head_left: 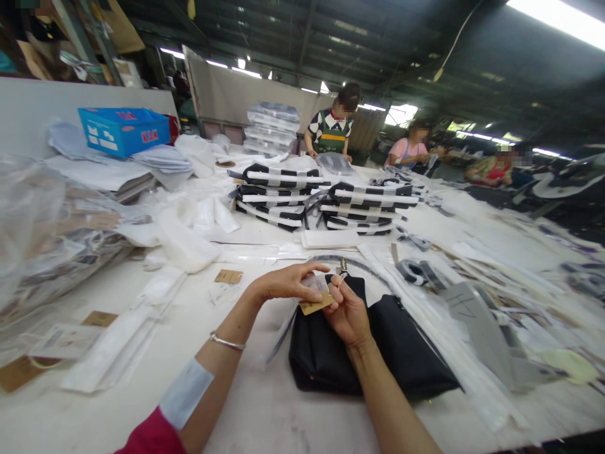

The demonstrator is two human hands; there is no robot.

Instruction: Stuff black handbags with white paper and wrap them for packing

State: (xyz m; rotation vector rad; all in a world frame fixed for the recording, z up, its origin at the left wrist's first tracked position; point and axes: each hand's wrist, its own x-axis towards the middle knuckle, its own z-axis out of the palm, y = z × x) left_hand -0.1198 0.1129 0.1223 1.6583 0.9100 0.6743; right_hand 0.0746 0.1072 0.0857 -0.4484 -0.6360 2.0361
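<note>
A black bag (401, 353) lies flat on the white table (265, 410) in front of me. Both my hands work above its top edge. My left hand (288, 284) pinches a small brown cardboard tag (316, 306) with a clear plastic piece against it. My right hand (347, 309) is closed in a pinch on the tag's thin string near the bag's metal fitting (343, 265). A silver bracelet sits on my left wrist, with a white band further up the forearm.
Stacks of black-and-white striped items (283, 192) stand mid-table. Clear plastic bags and loose brown tags (229, 276) lie to the left, a blue box (123, 129) behind them. White and grey pieces litter the right. Three people work at the far end.
</note>
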